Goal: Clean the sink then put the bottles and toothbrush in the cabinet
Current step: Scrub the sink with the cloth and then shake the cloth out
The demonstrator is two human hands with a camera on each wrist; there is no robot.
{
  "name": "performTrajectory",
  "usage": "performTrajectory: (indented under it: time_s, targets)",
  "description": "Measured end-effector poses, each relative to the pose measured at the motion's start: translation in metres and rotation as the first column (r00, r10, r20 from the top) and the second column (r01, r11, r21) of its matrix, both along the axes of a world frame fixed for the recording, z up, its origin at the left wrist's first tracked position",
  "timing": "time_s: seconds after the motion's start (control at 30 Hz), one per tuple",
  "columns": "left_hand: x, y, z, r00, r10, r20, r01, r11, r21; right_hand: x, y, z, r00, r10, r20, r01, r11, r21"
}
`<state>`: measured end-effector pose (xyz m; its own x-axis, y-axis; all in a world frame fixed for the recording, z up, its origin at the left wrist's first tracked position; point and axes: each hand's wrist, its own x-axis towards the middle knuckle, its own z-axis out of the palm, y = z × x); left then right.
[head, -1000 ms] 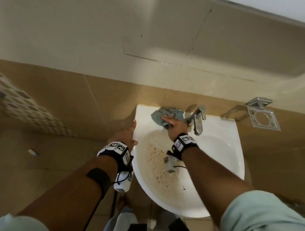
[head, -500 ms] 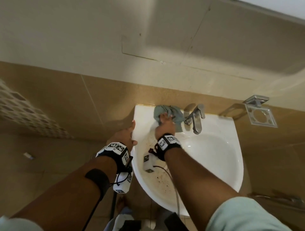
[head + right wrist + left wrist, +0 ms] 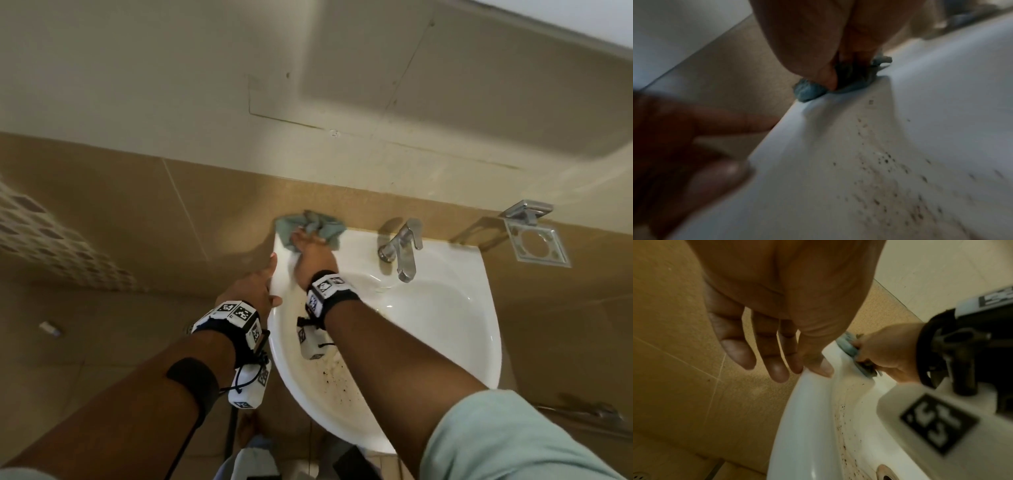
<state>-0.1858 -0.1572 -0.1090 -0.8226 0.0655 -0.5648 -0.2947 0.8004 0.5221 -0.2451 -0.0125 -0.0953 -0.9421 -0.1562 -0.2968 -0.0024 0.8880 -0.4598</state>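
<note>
The white sink (image 3: 462,308) hangs on the tiled wall, with brown stains and dark specks (image 3: 337,373) down the left side of its bowl. My right hand (image 3: 310,253) grips a crumpled grey-blue cloth (image 3: 329,228) and presses it on the sink's back left corner. In the right wrist view the fingers dig into the cloth (image 3: 809,91) on the rim. My left hand (image 3: 253,287) rests on the sink's left rim (image 3: 807,402), thumb on top, straight fingers (image 3: 777,366) hanging outside. No bottle or toothbrush is in view.
A chrome faucet (image 3: 402,250) stands at the back middle of the sink, to the right of the cloth. An empty metal ring holder (image 3: 536,245) juts from the wall at the right. The drain (image 3: 885,473) shows low in the bowl. A small object (image 3: 49,328) lies on the floor at the left.
My right hand has slid the cloth left along the sink's back ledge, from beside the faucet to the back left corner. The left hand has stayed on the rim.
</note>
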Motion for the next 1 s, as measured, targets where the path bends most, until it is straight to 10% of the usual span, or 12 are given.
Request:
performTrajectory:
  time_s: [0.1, 0.4, 0.67, 1.0]
  targets:
    - [0.000, -0.001, -0.004, 1.000, -0.002, 0.014, 0.002, 1.000, 0.004, -0.010, 0.023, -0.003, 0.962, 0.272, -0.015, -0.273, 0.962, -0.023]
    - [0.004, 0.000, 0.002, 0.999, 0.034, 0.012, -0.035, 0.998, 0.045, 0.042, 0.170, -0.006, 0.974, 0.223, -0.038, -0.216, 0.966, 0.142]
    - [0.003, -0.001, 0.005, 0.998, 0.044, 0.035, -0.045, 0.998, 0.040, 0.031, 0.278, 0.004, 0.892, -0.442, -0.096, 0.453, 0.872, 0.185]
    - [0.000, -0.001, 0.010, 0.999, 0.031, 0.036, -0.033, 0.997, 0.076, 0.062, 0.141, -0.015, 0.915, -0.369, -0.164, 0.380, 0.924, 0.043]
